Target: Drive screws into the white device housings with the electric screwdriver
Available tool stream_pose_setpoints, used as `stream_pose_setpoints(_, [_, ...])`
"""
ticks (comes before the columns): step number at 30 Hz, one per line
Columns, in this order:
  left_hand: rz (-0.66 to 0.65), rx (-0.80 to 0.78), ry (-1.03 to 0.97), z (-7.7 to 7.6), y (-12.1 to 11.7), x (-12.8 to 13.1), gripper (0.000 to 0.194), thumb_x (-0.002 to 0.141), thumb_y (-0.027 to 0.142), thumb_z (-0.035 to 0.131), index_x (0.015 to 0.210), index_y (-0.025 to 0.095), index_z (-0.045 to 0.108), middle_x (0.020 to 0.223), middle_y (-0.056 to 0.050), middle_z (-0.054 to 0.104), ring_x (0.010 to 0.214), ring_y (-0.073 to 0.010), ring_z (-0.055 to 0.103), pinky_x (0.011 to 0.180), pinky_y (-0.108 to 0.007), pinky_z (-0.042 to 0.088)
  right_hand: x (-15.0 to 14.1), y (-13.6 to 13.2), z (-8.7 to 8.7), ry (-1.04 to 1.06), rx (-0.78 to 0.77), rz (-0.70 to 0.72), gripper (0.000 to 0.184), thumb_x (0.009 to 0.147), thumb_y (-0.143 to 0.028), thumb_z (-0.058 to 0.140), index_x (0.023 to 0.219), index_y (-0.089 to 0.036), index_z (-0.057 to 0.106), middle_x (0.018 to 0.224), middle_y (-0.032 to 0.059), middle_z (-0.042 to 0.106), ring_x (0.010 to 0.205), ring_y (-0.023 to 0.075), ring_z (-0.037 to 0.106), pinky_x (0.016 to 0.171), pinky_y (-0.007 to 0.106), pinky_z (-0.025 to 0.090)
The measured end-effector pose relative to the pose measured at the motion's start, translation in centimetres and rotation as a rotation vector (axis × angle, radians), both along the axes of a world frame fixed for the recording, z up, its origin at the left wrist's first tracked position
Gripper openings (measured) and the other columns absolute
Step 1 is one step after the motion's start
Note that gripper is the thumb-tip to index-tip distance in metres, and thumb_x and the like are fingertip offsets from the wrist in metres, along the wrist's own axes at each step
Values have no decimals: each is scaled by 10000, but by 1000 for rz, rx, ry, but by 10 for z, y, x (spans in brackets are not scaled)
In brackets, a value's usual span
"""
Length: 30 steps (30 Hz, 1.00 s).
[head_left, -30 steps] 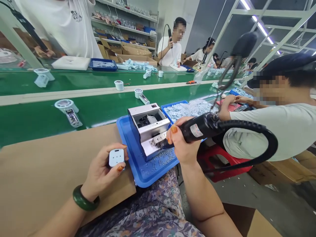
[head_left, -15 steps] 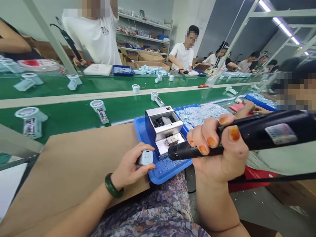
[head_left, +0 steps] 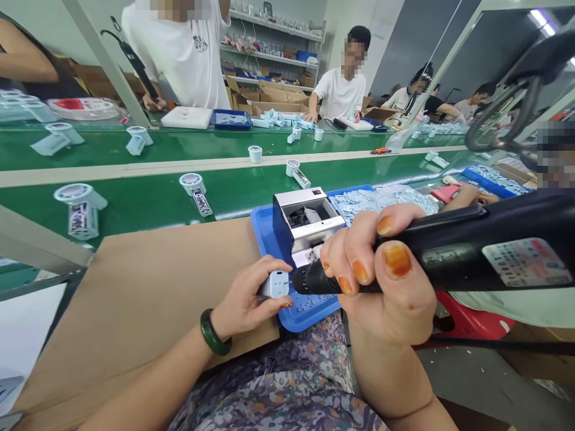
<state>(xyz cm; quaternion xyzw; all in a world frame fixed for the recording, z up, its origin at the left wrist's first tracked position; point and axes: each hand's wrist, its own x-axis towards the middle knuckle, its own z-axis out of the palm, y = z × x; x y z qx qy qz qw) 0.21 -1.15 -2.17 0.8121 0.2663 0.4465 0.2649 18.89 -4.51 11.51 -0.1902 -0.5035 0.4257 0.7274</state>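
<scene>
My left hand point(head_left: 245, 299) is closed around a light blue plastic housing point(head_left: 277, 284), its end face with small holes turned to the right. In my right hand point(head_left: 381, 269) is a black electric screwdriver point(head_left: 453, 245), held level with its nose to the left. Its bit meets the end face of the housing, near the holes. Behind them a silver and black screw feeder point(head_left: 309, 215) stands in a blue tray point(head_left: 265, 233). Loose screws point(head_left: 305, 302) lie at the front of that tray, partly hidden by the screwdriver and my right hand.
Brown cardboard point(head_left: 179, 287) covers the bench on the left. On the green conveyor point(head_left: 233, 197) stand several light blue units, one of them a nearby unit point(head_left: 81, 209). Light blue parts point(head_left: 359, 203) fill a tray behind the feeder. Co-workers sit across the line and at right.
The screwdriver's tip has moved from beside the feeder to the end face of the housing. My left hand keeps its grip on the housing. The camera view has shifted slightly.
</scene>
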Motion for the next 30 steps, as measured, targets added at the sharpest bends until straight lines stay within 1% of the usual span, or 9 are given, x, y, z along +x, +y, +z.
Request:
stream_pose_setpoints(5, [-18, 62, 23, 0, -1, 0, 384, 1067, 549, 604, 1263, 220, 633, 1042, -87, 763, 880, -230, 725, 764, -308, 574, -8, 8, -1, -44, -29, -52, 270, 916, -291, 824, 865, -291, 558, 596, -127, 445, 380, 53, 365, 430, 245, 420])
stream_pose_setpoints(8, [14, 30, 30, 0, -1, 0, 422, 1066, 583, 580, 1258, 212, 643, 1044, -97, 768, 874, -236, 731, 769, -319, 586, -9, 15, -4, -41, -22, 8, 240, 932, -288, 805, 875, -295, 572, 596, -125, 447, 374, 53, 358, 428, 243, 418])
stream_pose_setpoints(11, [20, 0, 26, 1, 0, 1, 484, 1059, 640, 540, 1229, 204, 662, 1006, -98, 768, 835, -238, 723, 748, -327, 591, -13, 19, -6, -71, -37, 58, 183, 925, -285, 822, 920, -307, 641, 630, -110, 529, 409, 66, 422, 478, 265, 463])
stream_pose_setpoints(13, [25, -4, 5, 2, 1, -1, 472, 1068, 613, 537, 1268, 203, 653, 1007, -93, 764, 821, -233, 715, 730, -319, 586, -16, 21, -7, -24, -34, 67, 179, 911, -260, 834, 918, -305, 660, 648, -108, 566, 424, 62, 448, 492, 264, 459])
stream_pose_setpoints(16, [47, -23, -8, 0, 4, -5, 389, 1068, 490, 598, 1340, 213, 629, 1059, -82, 751, 833, -215, 715, 731, -296, 574, -10, 23, -8, 104, 6, 74, 222, 897, -264, 843, 896, -281, 622, 619, -130, 563, 393, 41, 436, 459, 232, 435])
stream_pose_setpoints(19, [83, -58, 6, -3, 6, -9, 287, 1036, 388, 659, 1272, 226, 659, 1033, -54, 723, 763, -179, 683, 679, -262, 539, 16, 24, -11, 105, 30, -14, 259, 890, -338, 840, 911, -272, 591, 569, -147, 535, 369, 43, 443, 464, 222, 467])
stream_pose_setpoints(22, [91, -78, 3, -8, 7, -11, 250, 1017, 362, 674, 1228, 228, 669, 981, -40, 695, 712, -166, 650, 637, -255, 514, 45, 24, -19, 35, 22, -245, 292, 860, -375, 849, 894, -265, 581, 545, -146, 502, 372, 54, 450, 462, 224, 469])
stream_pose_setpoints(24, [88, -93, 7, -11, 7, -12, 260, 1010, 378, 678, 1223, 230, 671, 966, -38, 688, 701, -166, 642, 627, -258, 508, 57, 27, -28, -11, 15, -332, 290, 858, -377, 850, 890, -260, 587, 556, -137, 509, 385, 57, 466, 458, 225, 457])
stream_pose_setpoints(30, [153, -171, 17, -11, 8, -19, 306, 1026, 451, 634, 1225, 218, 641, 912, -36, 682, 715, -190, 658, 647, -289, 529, 52, 37, -48, -52, 38, -294, 209, 915, -342, 810, 942, -259, 620, 593, -119, 544, 421, 69, 507, 492, 248, 467])
